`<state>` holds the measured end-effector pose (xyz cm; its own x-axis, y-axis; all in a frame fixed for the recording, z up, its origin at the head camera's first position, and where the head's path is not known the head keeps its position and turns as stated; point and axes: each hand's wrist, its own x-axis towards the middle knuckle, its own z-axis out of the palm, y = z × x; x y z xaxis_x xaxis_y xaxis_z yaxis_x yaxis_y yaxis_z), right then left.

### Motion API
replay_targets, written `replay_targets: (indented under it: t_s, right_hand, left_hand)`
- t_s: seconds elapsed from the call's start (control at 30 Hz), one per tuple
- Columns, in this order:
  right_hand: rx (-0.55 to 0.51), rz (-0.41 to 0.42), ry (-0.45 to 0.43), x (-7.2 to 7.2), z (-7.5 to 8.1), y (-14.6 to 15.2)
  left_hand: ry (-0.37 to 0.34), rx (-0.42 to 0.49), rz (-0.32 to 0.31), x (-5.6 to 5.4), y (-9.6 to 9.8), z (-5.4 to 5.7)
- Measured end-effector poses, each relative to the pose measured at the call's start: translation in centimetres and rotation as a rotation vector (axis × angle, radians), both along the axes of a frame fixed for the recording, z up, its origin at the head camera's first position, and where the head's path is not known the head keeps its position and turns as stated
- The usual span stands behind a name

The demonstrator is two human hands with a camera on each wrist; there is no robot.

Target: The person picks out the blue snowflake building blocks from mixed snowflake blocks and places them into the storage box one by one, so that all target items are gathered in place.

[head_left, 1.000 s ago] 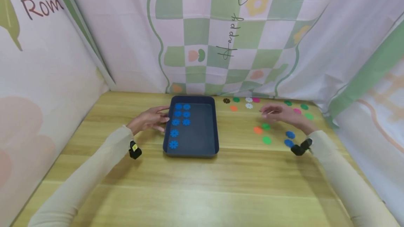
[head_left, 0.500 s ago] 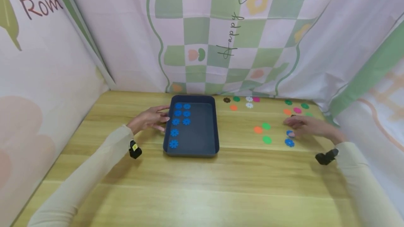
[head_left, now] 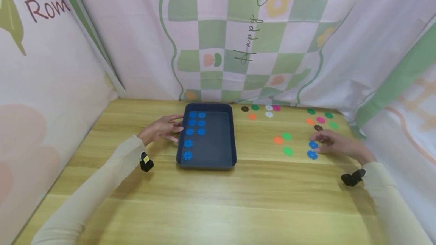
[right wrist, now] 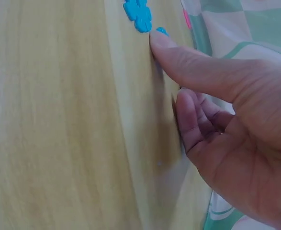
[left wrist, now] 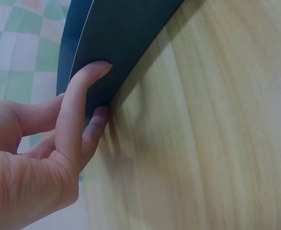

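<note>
In the head view a dark blue-grey tray (head_left: 218, 146) lies mid-table with several blue flower-shaped pieces (head_left: 188, 143) along its left side, in two columns. My left hand (head_left: 161, 128) touches the tray's left outer wall; in the left wrist view its fingertips rest against that wall (left wrist: 116, 38). On the right, my right hand (head_left: 335, 144) is beside two blue flower pieces (head_left: 312, 155), its thumb and index finger around the farther one. In the right wrist view the thumb (right wrist: 164, 42) is near blue pieces (right wrist: 142, 20), and no piece shows held between the fingers.
Green and orange pieces (head_left: 278, 140) lie between the tray and my right hand. Brown, white, pink, green and orange ones (head_left: 252, 117) are farther back. A brown piece (head_left: 318, 127) lies just beyond the right hand. Patterned curtains (head_left: 211, 33) enclose the wooden table (head_left: 218, 203).
My right hand has moved right and nearer to me, from beyond the green pieces to the two blue flower pieces. The left hand and tray have stayed in place.
</note>
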<state>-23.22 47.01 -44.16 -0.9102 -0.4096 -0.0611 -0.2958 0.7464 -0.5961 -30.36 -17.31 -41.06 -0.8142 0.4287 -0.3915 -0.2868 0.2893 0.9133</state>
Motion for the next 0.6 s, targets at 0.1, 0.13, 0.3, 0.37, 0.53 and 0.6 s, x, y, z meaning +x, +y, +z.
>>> replay_targets:
  t_s: [0.1,0.13,0.3,0.37,0.53,0.6]
  right_hand:
    - [-0.004,0.01,0.038,-0.1,0.1,-0.2]
    - [-0.009,0.015,0.043,-0.1,0.2,-0.3]
    - [-0.009,-0.023,0.016,-0.4,0.8,-1.0]
    - [-0.022,-0.044,0.001,-0.6,0.9,-1.3]
    - [-0.206,0.01,-0.017,-1.6,1.0,-1.5]
    - [-0.245,0.03,0.006,-1.9,1.2,-1.9]
  left_hand:
    - [0.001,0.001,-0.001,0.0,0.1,-0.2]
    - [0.0,-0.001,-0.001,0.0,0.1,-0.2]
    - [0.001,-0.008,-0.01,0.1,0.1,-0.4]
    - [0.003,-0.006,-0.015,0.2,0.0,-0.3]
    - [0.0,0.008,-0.011,0.1,0.0,0.0]
    - [-0.001,0.009,-0.005,0.1,0.0,0.1]
